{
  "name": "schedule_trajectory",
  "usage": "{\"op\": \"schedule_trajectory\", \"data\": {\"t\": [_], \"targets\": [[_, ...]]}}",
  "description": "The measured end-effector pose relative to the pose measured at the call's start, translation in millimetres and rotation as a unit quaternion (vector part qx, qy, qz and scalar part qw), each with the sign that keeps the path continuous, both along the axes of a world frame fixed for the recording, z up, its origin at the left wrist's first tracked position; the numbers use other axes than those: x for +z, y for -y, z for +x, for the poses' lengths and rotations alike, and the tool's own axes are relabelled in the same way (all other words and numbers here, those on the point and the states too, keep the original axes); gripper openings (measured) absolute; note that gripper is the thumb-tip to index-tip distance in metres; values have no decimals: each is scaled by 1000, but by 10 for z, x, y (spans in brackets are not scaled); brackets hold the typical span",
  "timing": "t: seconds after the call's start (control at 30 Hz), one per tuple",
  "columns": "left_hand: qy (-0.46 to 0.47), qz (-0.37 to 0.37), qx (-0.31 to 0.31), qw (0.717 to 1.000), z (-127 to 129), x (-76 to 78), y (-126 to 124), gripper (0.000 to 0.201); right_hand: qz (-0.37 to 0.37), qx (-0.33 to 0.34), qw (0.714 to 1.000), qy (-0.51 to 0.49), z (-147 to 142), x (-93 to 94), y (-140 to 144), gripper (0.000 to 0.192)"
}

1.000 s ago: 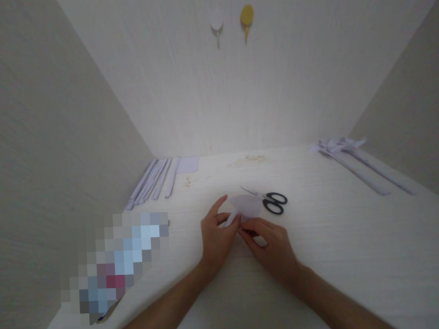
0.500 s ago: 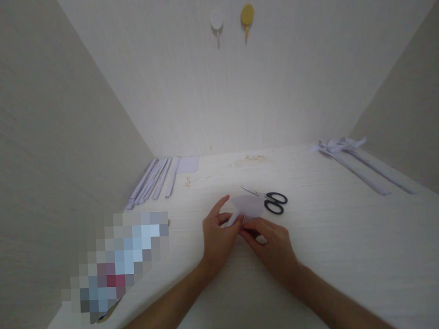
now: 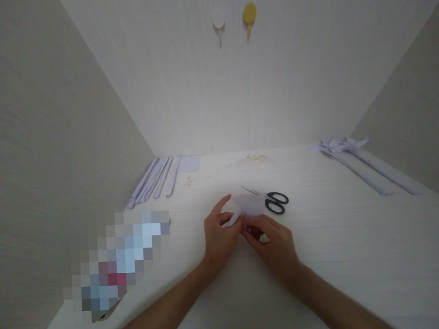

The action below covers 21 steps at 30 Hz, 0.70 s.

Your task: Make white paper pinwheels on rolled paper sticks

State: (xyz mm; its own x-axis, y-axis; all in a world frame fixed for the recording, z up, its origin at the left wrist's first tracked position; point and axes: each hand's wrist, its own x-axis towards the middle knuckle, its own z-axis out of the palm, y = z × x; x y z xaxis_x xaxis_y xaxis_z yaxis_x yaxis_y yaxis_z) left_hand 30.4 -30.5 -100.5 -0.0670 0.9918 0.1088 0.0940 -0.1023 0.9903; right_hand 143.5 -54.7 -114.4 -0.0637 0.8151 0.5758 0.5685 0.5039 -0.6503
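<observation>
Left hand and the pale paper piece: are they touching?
Touching: in the head view, the left hand grips the pale paper piece beneath the thumb.

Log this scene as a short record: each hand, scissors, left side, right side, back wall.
Left hand: left hand grips a pale paper piece
Right hand: right hand, fingertips at the near edge of the same piece
Scissors: black-handled scissors lying just beyond the paper, tip pointing left
Left side: narrow pale strips, a flat pale sheet, a pixelated item
Right side: two long strips with bow-like folds at the far end
Back wall: white hook, yellow hook
</observation>
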Motion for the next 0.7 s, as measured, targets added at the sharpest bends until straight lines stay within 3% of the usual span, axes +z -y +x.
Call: {"op": "schedule_trajectory", "data": {"t": [0.17,0.7], "targets": [[-5,-4,25,1000,17,6,6,56,-15,-26,999,-38,13,19,-31,19],[18,-15,-6,1000,3,-27,16,59,-29,-21,999,-7,32,60,-56,13]]}}
